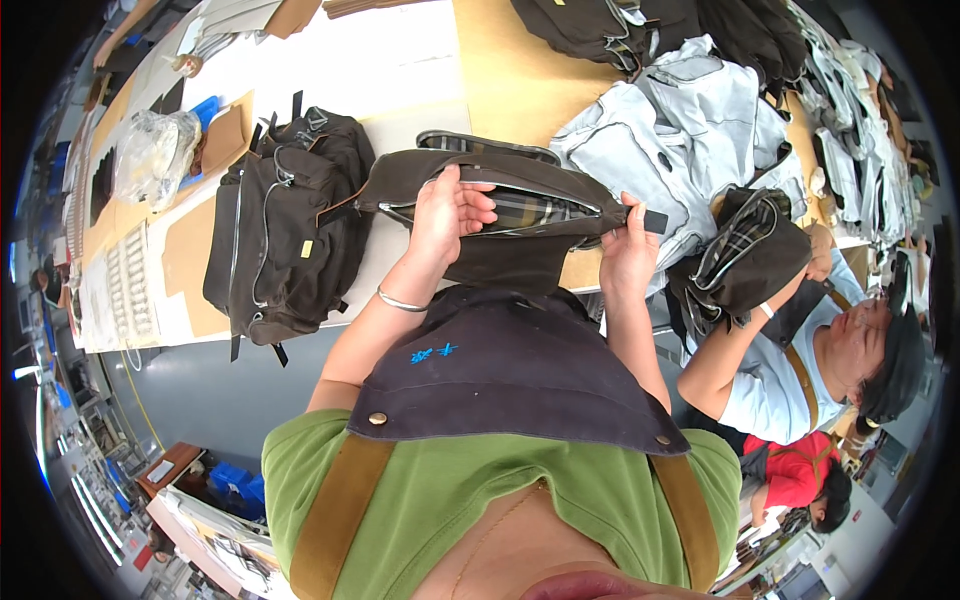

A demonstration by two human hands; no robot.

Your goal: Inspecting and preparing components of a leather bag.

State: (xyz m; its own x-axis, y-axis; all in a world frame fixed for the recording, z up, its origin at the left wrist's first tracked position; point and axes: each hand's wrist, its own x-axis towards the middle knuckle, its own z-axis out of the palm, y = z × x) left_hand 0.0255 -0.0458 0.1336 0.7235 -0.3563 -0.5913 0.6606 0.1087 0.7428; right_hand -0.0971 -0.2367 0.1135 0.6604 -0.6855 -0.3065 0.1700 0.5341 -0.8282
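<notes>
I hold a dark brown bag point(520, 178) with a plaid lining open above the table edge. My left hand point(445, 215) grips the near rim of its opening, fingers curled inside. My right hand point(628, 250) pinches the bag's right end by the zipper and a black tab. A bracelet sits on my left wrist. A dark apron covers my front.
A finished dark brown bag point(290, 225) lies on the table point(420, 70) to the left. Several pale grey bags point(690, 120) are piled to the right, dark ones behind. A co-worker at right holds another brown plaid-lined bag point(745, 255). A clear plastic bundle point(150, 150) sits at far left.
</notes>
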